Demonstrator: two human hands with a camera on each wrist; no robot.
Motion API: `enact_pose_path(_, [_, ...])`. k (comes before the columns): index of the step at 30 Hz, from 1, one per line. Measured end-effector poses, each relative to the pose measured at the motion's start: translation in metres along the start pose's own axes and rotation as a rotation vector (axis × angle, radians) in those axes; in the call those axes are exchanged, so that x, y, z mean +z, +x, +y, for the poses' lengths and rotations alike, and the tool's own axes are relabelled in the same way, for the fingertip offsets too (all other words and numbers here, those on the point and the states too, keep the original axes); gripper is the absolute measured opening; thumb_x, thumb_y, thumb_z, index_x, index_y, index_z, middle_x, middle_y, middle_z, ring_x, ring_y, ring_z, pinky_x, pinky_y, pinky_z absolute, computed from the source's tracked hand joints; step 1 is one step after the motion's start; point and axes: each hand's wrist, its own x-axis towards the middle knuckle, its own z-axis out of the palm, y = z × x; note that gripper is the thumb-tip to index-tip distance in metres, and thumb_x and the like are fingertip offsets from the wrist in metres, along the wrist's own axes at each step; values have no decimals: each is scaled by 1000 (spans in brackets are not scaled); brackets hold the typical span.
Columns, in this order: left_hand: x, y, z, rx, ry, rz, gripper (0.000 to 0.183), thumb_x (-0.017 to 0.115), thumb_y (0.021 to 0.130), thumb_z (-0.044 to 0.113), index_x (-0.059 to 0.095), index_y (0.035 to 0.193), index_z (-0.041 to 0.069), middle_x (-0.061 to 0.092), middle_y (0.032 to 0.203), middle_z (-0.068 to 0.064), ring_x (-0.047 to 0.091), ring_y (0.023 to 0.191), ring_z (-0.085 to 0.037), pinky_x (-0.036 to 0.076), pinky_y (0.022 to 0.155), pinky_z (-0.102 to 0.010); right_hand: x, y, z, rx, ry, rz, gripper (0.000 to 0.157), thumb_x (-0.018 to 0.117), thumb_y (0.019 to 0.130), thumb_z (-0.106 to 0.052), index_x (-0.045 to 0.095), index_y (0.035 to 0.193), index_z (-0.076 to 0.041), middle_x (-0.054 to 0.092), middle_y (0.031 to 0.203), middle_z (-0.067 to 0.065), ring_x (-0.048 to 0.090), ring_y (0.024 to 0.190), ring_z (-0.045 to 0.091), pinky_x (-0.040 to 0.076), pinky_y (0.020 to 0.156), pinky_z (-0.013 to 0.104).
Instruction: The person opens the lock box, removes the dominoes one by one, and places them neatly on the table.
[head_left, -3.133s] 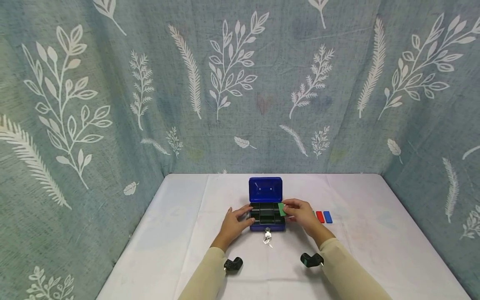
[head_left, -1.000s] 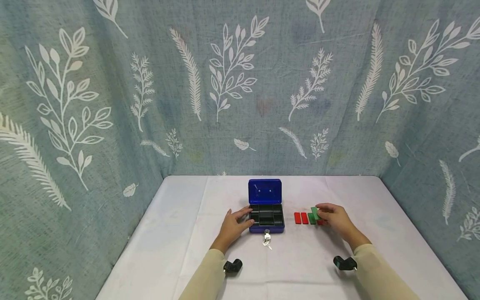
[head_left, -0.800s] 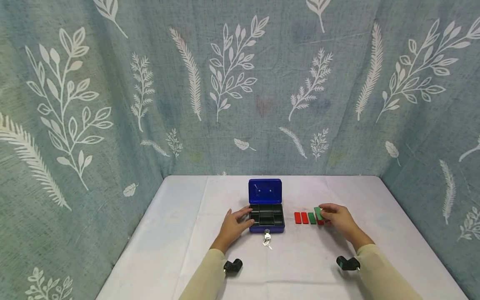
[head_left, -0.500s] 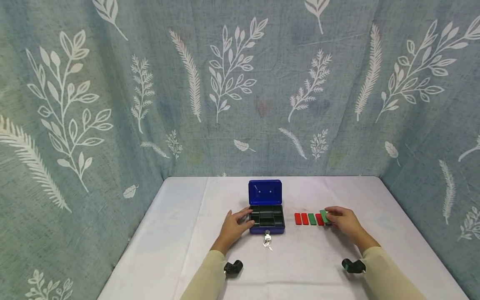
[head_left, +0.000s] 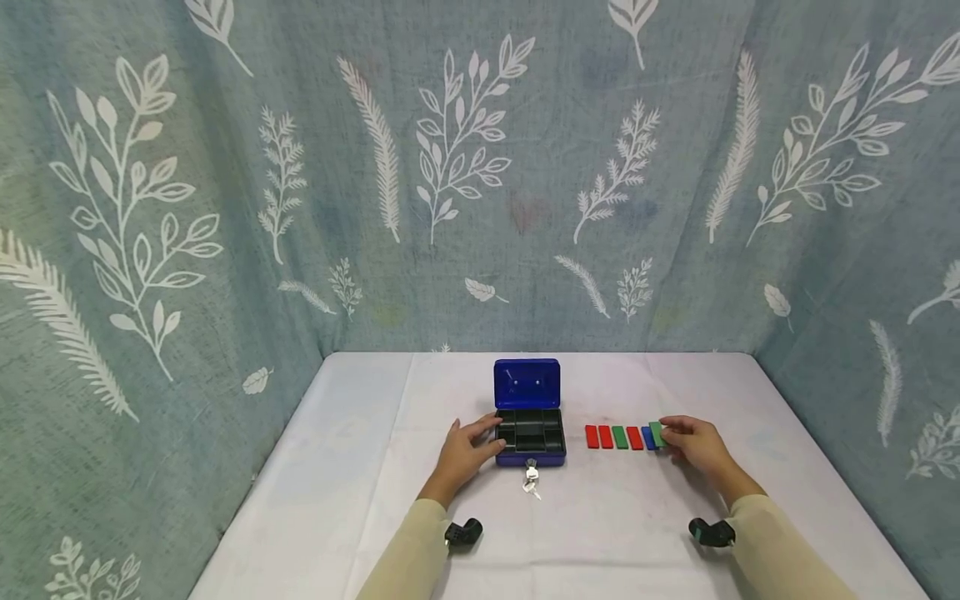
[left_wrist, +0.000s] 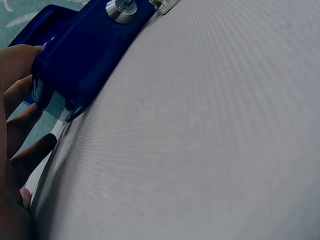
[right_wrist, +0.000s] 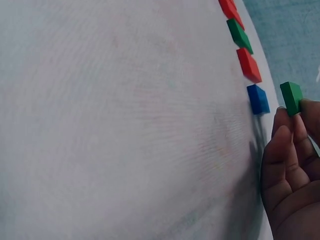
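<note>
My right hand (head_left: pixel 702 445) pinches a green block (head_left: pixel 657 433) between thumb and fingertips, at the right end of a row. In the right wrist view the green block (right_wrist: pixel 291 98) is raised beside a blue block (right_wrist: pixel 258 99), with a gap between them. My left hand (head_left: pixel 461 455) rests at the left side of a blue cash box (head_left: pixel 543 459), thumb and fingers touching it. The box's lid (head_left: pixel 527 383) stands raised, and a black divided tray (head_left: pixel 529 431) lies inside. In the left wrist view the fingers are spread loosely beside the box.
Left of the blue block, red blocks (head_left: pixel 606 437) and another green block (head_left: pixel 620 437) lie in the row. Keys (head_left: pixel 531 475) hang from the box's front lock. A white cloth (head_left: pixel 592 533) covers the table; a patterned curtain (head_left: pixel 480 167) stands behind.
My right hand has carried the green block from over the tray to the right, past the row, to its right end. The red and blue blocks it covered now show. The left hand stays put.
</note>
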Motion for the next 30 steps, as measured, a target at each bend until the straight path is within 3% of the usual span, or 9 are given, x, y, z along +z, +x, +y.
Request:
enact_pose_path(14, [-1, -1, -2, -9, 12, -3, 46, 73, 83, 42, 68, 125, 23, 57, 135, 11, 48, 129, -16, 7, 119, -48, -2, 3, 7, 45, 19, 25, 39, 56, 98, -8, 50, 133, 6, 57, 112, 19, 58, 78, 21, 57, 64, 30])
enact_pose_path(30, [1, -1, -4, -9, 25, -6, 46, 72, 84, 42, 67, 126, 23, 56, 135, 12, 48, 129, -15, 8, 119, -47, -2, 4, 2, 86, -102, 72, 33, 55, 97, -5, 53, 129, 5, 58, 107, 19, 58, 75, 22, 51, 52, 23])
